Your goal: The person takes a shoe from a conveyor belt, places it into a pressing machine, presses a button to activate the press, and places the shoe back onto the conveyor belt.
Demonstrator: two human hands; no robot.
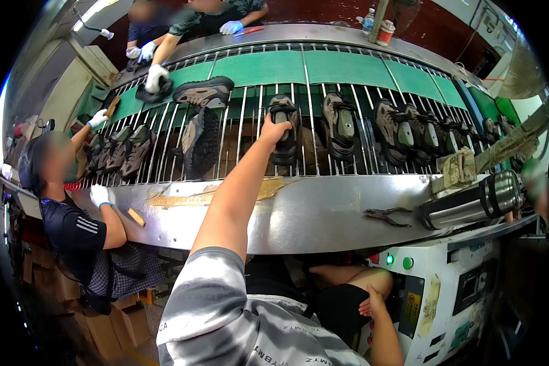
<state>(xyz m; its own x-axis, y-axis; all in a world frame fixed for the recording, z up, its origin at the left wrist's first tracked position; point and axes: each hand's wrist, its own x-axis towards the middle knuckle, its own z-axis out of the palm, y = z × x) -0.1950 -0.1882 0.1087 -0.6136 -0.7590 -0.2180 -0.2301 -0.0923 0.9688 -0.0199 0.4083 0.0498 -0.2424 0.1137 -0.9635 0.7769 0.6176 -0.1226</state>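
My left hand (276,130) reaches out over the metal roller conveyor (241,140) and grips a brown and black shoe (283,152) at its side and opening. The shoe lies sole down on the rollers. To its right stands another shoe (338,128) with a grey-green piece in its opening. On the left, a shoe (201,143) rests tipped with its dark treaded sole showing, and one more shoe (204,93) lies sideways behind it. Low down beside my bare knee, my right hand (373,305) hangs with fingers loosely apart, holding nothing.
Pliers (387,216) and a steel flask (473,200) lie on the metal ledge (323,210). Several shoes (418,134) line the right. A green belt (341,67) runs beyond. Gloved co-workers work at left and far side. A white control box (436,299) stands by my right knee.
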